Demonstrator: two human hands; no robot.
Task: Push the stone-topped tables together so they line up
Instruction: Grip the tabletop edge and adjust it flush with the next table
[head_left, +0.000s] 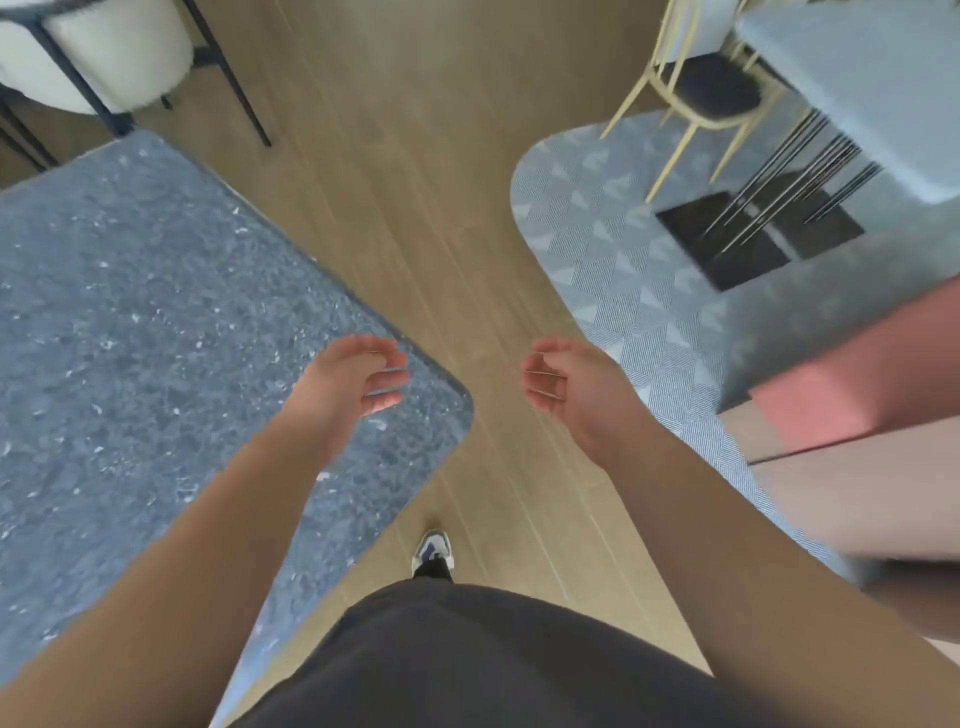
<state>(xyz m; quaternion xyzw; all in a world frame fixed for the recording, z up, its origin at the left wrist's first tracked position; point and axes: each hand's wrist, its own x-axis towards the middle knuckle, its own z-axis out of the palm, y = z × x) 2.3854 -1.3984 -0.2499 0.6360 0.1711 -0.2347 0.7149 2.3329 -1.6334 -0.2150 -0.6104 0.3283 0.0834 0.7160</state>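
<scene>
A grey speckled stone-topped table (135, 322) fills the left side, its rounded corner near the middle of the view. My left hand (353, 379) hovers above that corner with loosely curled fingers and holds nothing. My right hand (566, 384) hangs over the wooden floor to the right of the corner, fingers also loosely curled and empty. A pale stone-topped table (872, 88) stands at the upper right on thin dark metal legs (789, 202). A wide strip of floor separates the two tables.
A patterned grey rug (613, 249) lies under the right table. A cream-framed chair (701, 93) stands beside it. A white upholstered chair (98, 47) with dark legs is at the upper left. A pink and grey furniture piece (831, 384) is at the right.
</scene>
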